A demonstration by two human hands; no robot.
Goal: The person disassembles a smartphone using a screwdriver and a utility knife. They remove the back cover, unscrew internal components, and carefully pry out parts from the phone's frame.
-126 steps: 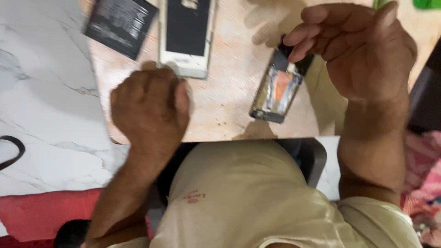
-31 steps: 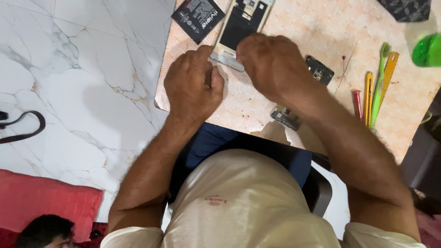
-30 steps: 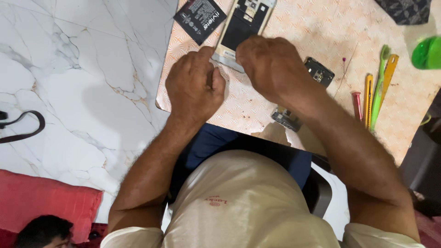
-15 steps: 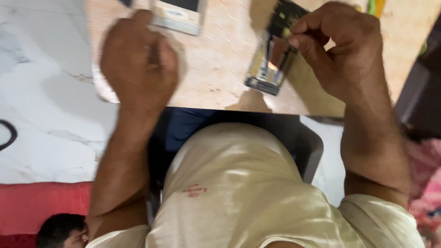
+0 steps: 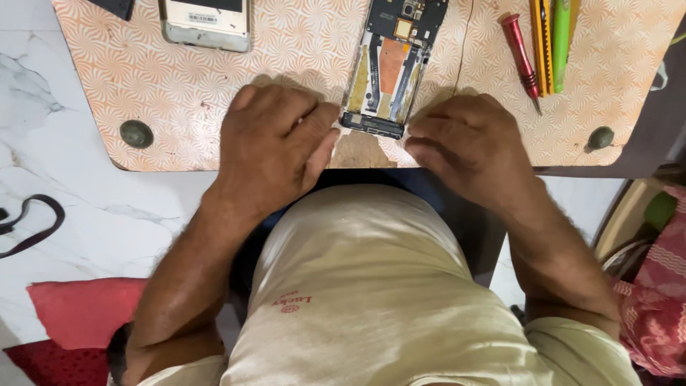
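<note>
An opened phone body [image 5: 391, 68] with bare circuit parts and a copper patch lies flat on the orange patterned board [image 5: 300, 57]. My left hand [image 5: 275, 146] rests on the board at the phone's lower left corner, fingertips touching its bottom edge. At the lower right corner my right hand [image 5: 464, 146] pinches the same bottom edge with curled fingers. Both hands steady the phone near the board's front edge.
A white phone back cover [image 5: 206, 25] lies at the board's far left. A red screwdriver [image 5: 522, 61], a yellow tool [image 5: 541, 43] and a green tool [image 5: 561, 32] lie at the right. A black strap [image 5: 32, 225] lies on the marble floor; red cloth [image 5: 78, 307] lower left.
My right hand has set the opened phone flat on the board. My left hand moved from the white cover over to the phone's bottom edge.
</note>
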